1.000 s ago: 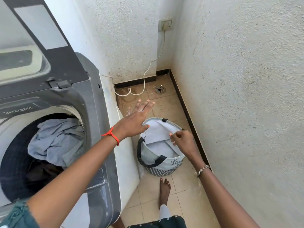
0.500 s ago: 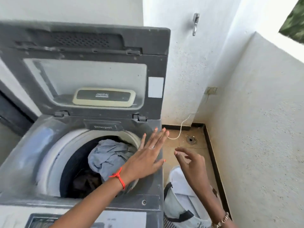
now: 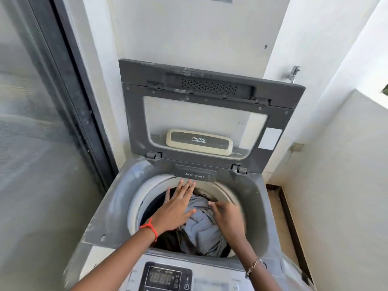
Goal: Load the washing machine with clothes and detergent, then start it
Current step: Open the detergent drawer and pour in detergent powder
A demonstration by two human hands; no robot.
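White walls (image 3: 189,28) flank the washing machine (image 3: 117,206), its lid (image 3: 134,114) raised, grey clothes (image 3: 199,229) lying in its drum (image 3: 144,192). Over them the left hand (image 3: 174,211) spreads flat, fingers straight, holding nothing. The blurred right hand (image 3: 226,217) curls its fingers onto the clothes, grip unclear.

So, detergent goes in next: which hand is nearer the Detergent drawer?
Left. The left hand has fingertips just below the Detergent drawer; the right hand is lower, over the grey garment.

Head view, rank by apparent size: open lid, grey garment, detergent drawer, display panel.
1. open lid
2. grey garment
3. display panel and detergent drawer: near alike; the panel is nearer the camera and cropped, so unranked.
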